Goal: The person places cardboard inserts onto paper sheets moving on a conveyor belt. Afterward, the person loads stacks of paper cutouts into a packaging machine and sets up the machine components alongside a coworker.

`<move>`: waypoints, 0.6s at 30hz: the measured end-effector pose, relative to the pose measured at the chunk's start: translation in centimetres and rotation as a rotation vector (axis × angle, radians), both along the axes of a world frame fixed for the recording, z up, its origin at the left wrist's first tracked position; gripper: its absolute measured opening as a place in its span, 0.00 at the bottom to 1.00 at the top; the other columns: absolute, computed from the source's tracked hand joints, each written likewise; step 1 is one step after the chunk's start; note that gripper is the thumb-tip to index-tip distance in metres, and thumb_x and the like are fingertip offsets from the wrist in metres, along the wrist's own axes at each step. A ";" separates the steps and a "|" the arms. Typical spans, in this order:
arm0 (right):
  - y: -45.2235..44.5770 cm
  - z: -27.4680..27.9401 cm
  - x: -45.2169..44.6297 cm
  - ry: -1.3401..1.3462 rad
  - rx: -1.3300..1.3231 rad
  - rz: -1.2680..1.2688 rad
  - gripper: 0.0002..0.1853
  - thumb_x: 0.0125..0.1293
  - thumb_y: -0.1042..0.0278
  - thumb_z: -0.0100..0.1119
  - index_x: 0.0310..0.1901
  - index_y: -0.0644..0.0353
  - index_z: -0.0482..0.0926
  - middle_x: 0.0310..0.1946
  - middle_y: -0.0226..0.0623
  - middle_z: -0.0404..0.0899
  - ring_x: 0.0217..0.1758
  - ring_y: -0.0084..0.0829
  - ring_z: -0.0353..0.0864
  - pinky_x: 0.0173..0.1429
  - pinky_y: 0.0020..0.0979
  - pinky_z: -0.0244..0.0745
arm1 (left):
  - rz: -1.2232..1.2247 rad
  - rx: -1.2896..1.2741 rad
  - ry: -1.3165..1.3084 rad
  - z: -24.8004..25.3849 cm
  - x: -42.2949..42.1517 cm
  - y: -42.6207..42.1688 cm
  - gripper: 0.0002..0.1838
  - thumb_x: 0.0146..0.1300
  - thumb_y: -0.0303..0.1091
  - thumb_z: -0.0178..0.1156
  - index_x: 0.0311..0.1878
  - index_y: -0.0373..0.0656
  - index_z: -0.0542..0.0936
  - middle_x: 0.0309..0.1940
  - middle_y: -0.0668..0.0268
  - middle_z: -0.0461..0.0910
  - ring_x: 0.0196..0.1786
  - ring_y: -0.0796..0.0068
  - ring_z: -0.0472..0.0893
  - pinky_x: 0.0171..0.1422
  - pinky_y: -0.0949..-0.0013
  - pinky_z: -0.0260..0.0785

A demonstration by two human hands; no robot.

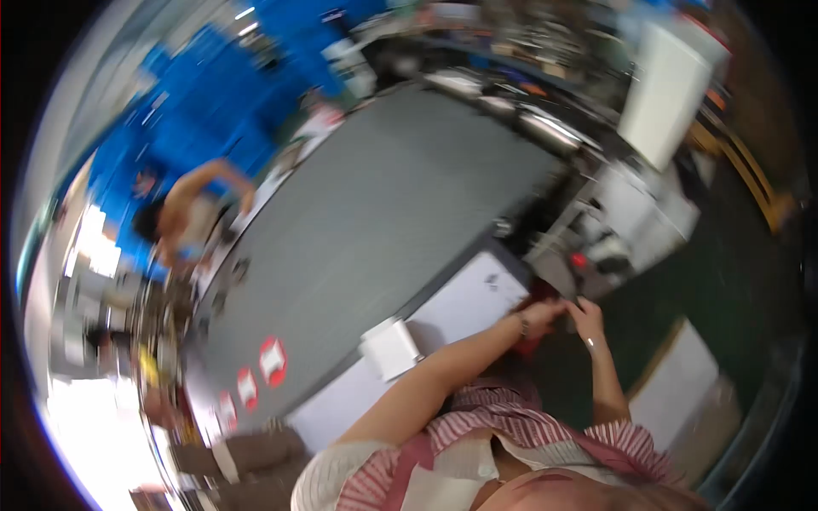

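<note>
Right of frame centre, the left hand (pixel 546 314) and right hand (pixel 589 324) are nearly touching, a blurred red object (pixel 529 344) showing beneath the nearer left, the fingers' (pixel 584 306) grip being impossible to tell.

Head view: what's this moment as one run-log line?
left hand and right hand: close together | grip: too blurred to tell | nearby: broad grey surface
</note>
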State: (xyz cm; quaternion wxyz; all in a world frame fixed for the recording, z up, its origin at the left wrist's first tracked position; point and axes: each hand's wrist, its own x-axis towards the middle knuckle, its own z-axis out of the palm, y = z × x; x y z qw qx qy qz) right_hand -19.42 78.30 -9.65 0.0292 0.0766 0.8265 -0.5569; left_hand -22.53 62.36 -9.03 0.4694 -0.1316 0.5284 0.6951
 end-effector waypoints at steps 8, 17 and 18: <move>-3.3 0.0 3.5 -0.331 -1.370 -0.189 0.07 0.66 0.73 0.53 0.45 0.61 0.74 0.36 0.31 0.78 0.41 0.23 0.79 0.49 0.28 0.75 | 0.138 0.165 -0.059 -6.8 -1.1 -0.9 0.06 0.71 0.35 0.50 0.46 0.46 0.73 0.40 0.67 0.77 0.42 0.72 0.77 0.46 0.67 0.72; -4.9 -2.7 2.9 0.235 0.124 -0.065 0.21 0.65 0.72 0.53 0.59 0.67 0.69 0.59 0.55 0.69 0.62 0.47 0.71 0.61 0.34 0.68 | 0.070 -0.541 0.361 -7.2 -0.6 -0.4 0.17 0.70 0.35 0.47 0.56 0.35 0.71 0.51 0.53 0.74 0.51 0.57 0.76 0.52 0.61 0.70; -4.5 -2.9 2.1 0.354 0.245 -0.119 0.21 0.64 0.73 0.55 0.59 0.67 0.69 0.62 0.53 0.68 0.64 0.45 0.69 0.61 0.33 0.68 | -0.066 -0.733 0.522 -7.9 -0.9 -0.6 0.19 0.69 0.35 0.48 0.59 0.35 0.69 0.57 0.49 0.72 0.55 0.53 0.75 0.54 0.59 0.70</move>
